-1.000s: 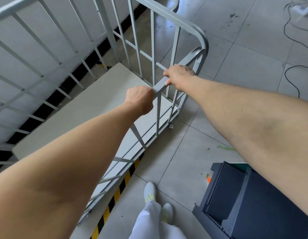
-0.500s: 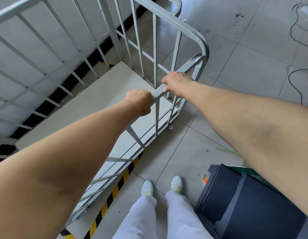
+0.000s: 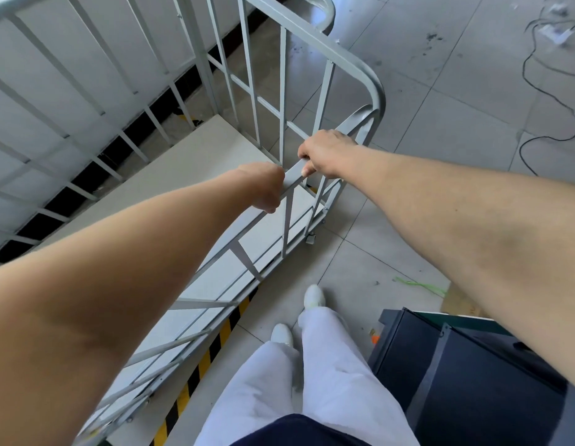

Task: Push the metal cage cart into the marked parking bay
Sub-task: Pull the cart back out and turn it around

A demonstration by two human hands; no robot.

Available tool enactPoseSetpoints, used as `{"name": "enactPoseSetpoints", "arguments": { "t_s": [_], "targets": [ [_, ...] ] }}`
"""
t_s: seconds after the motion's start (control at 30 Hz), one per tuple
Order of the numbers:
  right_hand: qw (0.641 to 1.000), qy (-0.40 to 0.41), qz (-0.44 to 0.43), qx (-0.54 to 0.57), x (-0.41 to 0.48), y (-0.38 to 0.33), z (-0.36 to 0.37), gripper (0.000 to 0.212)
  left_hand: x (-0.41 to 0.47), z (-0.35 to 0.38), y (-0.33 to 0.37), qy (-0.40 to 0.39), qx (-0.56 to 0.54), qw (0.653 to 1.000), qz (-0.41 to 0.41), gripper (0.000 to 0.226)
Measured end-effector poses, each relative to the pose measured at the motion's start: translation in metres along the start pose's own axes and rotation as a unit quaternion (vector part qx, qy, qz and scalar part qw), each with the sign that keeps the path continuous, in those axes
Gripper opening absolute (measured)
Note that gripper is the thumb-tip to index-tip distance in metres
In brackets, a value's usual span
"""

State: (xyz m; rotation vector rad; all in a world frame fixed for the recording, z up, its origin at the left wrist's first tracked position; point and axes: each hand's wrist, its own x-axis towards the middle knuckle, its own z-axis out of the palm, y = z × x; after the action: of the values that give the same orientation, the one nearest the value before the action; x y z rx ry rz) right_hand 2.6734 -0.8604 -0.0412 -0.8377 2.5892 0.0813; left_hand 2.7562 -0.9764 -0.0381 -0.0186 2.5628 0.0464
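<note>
The metal cage cart (image 3: 281,101) fills the view from about nine o'clock round to one o'clock, its grey barred sides rising around a pale flat deck (image 3: 170,175); both bare arms reach out to a slanted flat bar (image 3: 294,178) on the cart's near side; the left hand (image 3: 263,186) is at the centre of the view, its grip pressed together around the bar, knuckles up; the right hand (image 3: 326,154) sits just beside it toward one o'clock, higher along the same bar, its grip likewise wrapped tight on the metal with the thumb tip showing under the bar's edge; the cart stands on a grey tiled floor (image 3: 440,107), and a yellow-and-black striped floor tape (image 3: 204,362) runs along the cart's near lower edge from about seven o'clock toward the centre, the deck's rim lying over or right against it, I cannot tell which; a small caster (image 3: 310,238) shows under the near corner of the deck, just past the centre; beyond the far bars, at ten o'clock, a white wall (image 3: 86,49) with a dark skirting strip lies close to the cart; the person's legs in pale trousers (image 3: 312,381) and white shoes (image 3: 313,296) stand at six o'clock, just beside the tape; a dark blue cabinet (image 3: 456,375) sits at four to five o'clock, near the right leg; black cables (image 3: 537,75) trail over the tiles at two o'clock, well apart from the cart; a green strand (image 3: 421,286) lies on the floor at four o'clock
</note>
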Motion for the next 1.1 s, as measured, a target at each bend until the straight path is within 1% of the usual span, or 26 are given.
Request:
{"name": "enactPoseSetpoints", "arguments": {
  "t_s": [0.13,0.27,0.37,0.43,0.5,0.6,0.7,0.77,0.83,0.93,1.1],
  "targets": [
    [1.000,0.000,0.007,0.004,-0.002,-0.002,-0.001,0.016,-0.002,0.002,-0.001,0.007,0.004,1.000,0.007,0.027],
    [1.000,-0.004,0.014,0.009,-0.002,-0.004,0.000,0.021,-0.002,0.005,-0.003,0.017,-0.001,1.000,0.009,0.019],
    [1.000,0.004,0.012,0.013,-0.002,-0.005,0.001,0.011,-0.003,0.002,-0.005,0.017,-0.010,1.000,0.003,0.037],
    [1.000,0.008,0.017,0.013,-0.001,-0.005,0.005,0.017,-0.003,0.001,-0.006,0.012,-0.015,1.000,0.004,0.040],
    [1.000,0.002,0.017,0.010,-0.002,-0.006,0.008,0.023,-0.003,0.004,-0.007,0.000,-0.013,1.000,0.005,0.040],
    [1.000,-0.005,0.017,0.007,-0.002,-0.007,0.007,0.025,-0.001,0.007,-0.007,-0.011,-0.008,1.000,0.013,0.040],
    [1.000,-0.010,0.007,-0.005,0.006,-0.005,-0.004,0.020,0.006,0.000,-0.010,0.000,-0.025,1.000,0.011,0.039],
    [1.000,-0.025,0.001,-0.019,0.004,-0.007,-0.006,0.016,0.006,0.001,-0.013,-0.010,-0.024,1.000,0.016,0.036],
    [0.999,-0.032,-0.007,-0.034,0.003,-0.008,-0.008,0.019,0.006,0.003,-0.014,-0.016,-0.019,0.999,0.022,0.035],
    [0.997,-0.033,-0.022,-0.063,0.000,-0.010,-0.010,0.021,0.005,0.002,-0.015,-0.034,-0.021,0.999,0.032,0.040],
    [0.994,-0.038,-0.051,-0.092,0.007,-0.008,-0.014,0.024,0.010,-0.003,-0.018,-0.059,-0.016,0.997,0.039,0.027]
  ]
}}
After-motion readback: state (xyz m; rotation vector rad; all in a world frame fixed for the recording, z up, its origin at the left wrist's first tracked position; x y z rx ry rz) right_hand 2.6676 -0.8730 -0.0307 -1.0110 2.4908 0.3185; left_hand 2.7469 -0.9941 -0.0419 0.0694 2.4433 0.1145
